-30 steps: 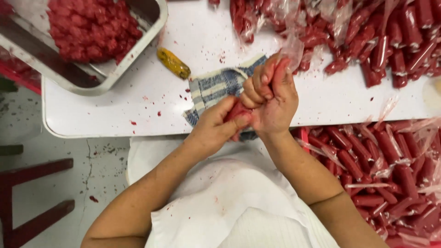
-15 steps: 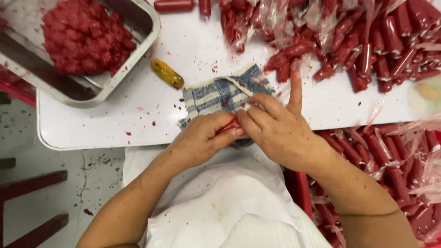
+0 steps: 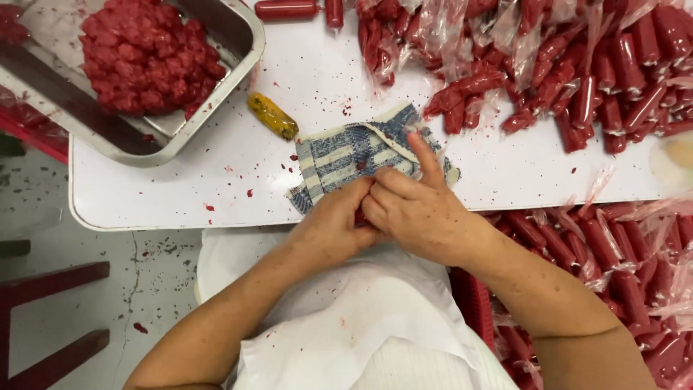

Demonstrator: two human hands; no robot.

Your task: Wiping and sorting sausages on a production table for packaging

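White table (image 3: 216, 180); red sausage (image 3: 359, 214) hidden between hands.

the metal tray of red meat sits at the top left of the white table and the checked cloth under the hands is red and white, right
Not quite. In the head view the metal tray of red meat does sit top left on the white table, but the checked cloth under the hands is blue and white.

Bright even light, blurred right edge
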